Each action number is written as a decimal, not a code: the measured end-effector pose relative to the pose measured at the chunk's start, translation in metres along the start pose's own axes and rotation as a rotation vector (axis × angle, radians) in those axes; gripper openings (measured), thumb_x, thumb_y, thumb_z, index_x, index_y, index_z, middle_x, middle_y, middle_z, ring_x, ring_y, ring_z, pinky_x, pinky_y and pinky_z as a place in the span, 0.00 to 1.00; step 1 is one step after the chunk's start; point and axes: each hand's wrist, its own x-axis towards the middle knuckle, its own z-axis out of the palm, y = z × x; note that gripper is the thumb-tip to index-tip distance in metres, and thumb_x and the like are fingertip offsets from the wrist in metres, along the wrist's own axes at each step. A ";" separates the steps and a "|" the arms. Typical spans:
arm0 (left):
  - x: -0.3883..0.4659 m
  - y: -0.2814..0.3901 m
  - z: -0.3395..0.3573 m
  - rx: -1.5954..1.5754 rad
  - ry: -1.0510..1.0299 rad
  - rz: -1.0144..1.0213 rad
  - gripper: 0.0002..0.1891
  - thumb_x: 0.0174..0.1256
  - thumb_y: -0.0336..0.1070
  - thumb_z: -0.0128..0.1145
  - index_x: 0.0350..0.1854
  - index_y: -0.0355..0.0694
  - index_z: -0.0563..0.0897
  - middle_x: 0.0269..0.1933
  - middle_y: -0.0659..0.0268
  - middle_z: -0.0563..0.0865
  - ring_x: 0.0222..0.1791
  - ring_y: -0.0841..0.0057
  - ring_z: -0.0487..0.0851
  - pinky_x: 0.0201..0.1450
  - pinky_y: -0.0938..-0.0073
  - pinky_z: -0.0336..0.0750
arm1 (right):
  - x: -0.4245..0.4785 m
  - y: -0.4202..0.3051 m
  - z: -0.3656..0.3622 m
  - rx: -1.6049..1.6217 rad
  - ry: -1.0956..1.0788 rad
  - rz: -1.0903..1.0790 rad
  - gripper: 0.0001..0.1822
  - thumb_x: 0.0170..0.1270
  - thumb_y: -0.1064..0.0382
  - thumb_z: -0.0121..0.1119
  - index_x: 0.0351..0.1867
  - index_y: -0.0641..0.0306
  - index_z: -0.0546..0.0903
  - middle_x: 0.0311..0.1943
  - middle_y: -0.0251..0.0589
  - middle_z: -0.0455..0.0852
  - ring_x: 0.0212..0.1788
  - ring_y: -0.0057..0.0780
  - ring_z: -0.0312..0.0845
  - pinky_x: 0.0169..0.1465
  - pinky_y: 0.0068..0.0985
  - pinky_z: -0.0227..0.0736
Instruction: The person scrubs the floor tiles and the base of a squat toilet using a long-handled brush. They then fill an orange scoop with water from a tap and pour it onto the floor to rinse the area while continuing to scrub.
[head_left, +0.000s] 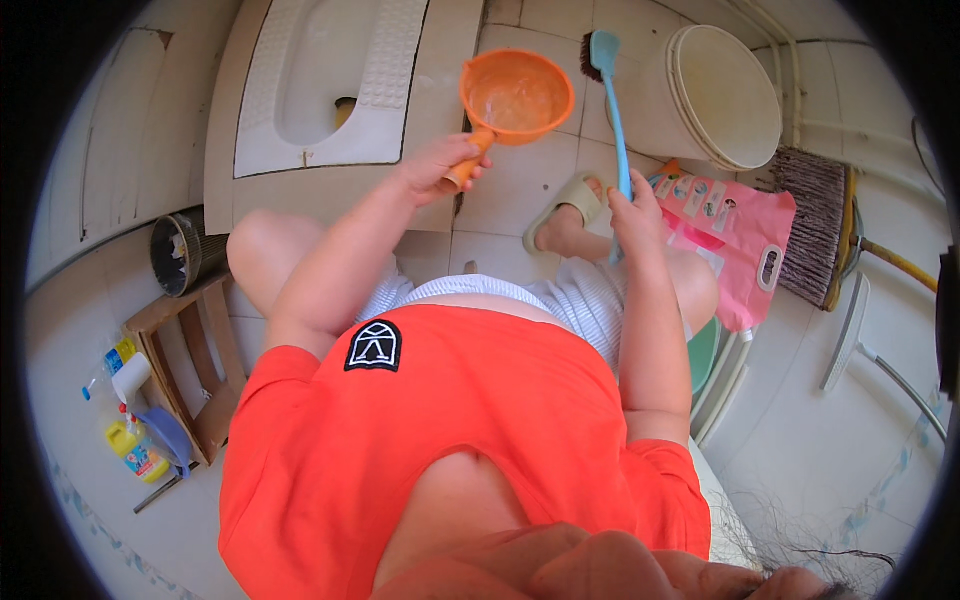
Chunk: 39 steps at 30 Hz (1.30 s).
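Note:
My left hand (448, 169) is closed around the handle of an orange plastic dipper (517, 96), which seems to have clear water in its bowl. The dipper is over the floor tiles, just right of the squat toilet (322, 146). My right hand (636, 206) grips the blue handle of a long-handled scrub brush (618, 112). The brush points away from me, its head with dark bristles at the far end, beside a white plastic bucket (726, 97). Whether the bristles touch the floor I cannot tell.
A pink plastic bag (739, 232), a broom (810, 217) and a squeegee (847, 334) are at the right. On the left are a dark mesh wastebasket (169, 255), a wooden rack (150, 330) and a yellow bottle (135, 450). My slippered foot (570, 210) rests on the tiles.

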 end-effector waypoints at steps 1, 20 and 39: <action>-0.010 0.015 -0.001 0.059 0.004 0.037 0.20 0.74 0.39 0.56 0.62 0.35 0.74 0.45 0.63 0.84 0.35 0.85 0.81 0.29 0.85 0.78 | 0.003 0.001 0.001 -0.093 -0.028 -0.022 0.26 0.60 0.59 0.63 0.60 0.66 0.79 0.33 0.45 0.88 0.29 0.29 0.81 0.35 0.28 0.75; -0.102 0.065 -0.048 0.189 0.190 0.206 0.26 0.73 0.38 0.56 0.68 0.30 0.70 0.46 0.63 0.83 0.35 0.85 0.79 0.31 0.86 0.77 | -0.024 0.038 0.138 -0.631 -0.500 0.006 0.30 0.60 0.65 0.54 0.67 0.62 0.75 0.58 0.58 0.83 0.63 0.52 0.77 0.65 0.39 0.72; -0.063 0.050 -0.065 -0.034 0.260 0.170 0.22 0.75 0.36 0.51 0.66 0.30 0.69 0.48 0.58 0.83 0.37 0.80 0.79 0.33 0.83 0.80 | 0.076 0.004 0.166 -0.552 -0.480 -0.005 0.24 0.59 0.62 0.56 0.58 0.64 0.81 0.51 0.57 0.86 0.55 0.51 0.83 0.58 0.39 0.77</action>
